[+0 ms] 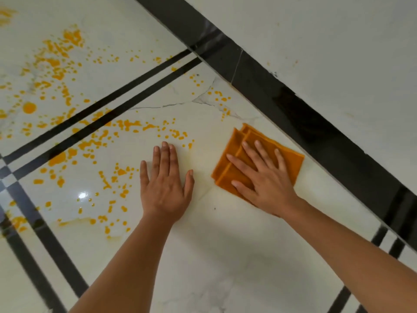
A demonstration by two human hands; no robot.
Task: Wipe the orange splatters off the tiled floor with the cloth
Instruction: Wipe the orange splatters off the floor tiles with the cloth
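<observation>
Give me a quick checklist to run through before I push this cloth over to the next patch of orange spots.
1. Right hand flat on the cloth, fingers spread: ok.
2. Cloth folded and lying flat on the floor: ok.
3. Left hand resting on bare tile, clear of the wet spots: ok.
4. Path from the cloth to the nearest spots free of other things: ok.
5. Orange splatters gone: not ok; many remain to the left and ahead, across the black stripes.
6. Underside of the cloth clean enough for another pass: cannot tell, it is hidden.
</observation>
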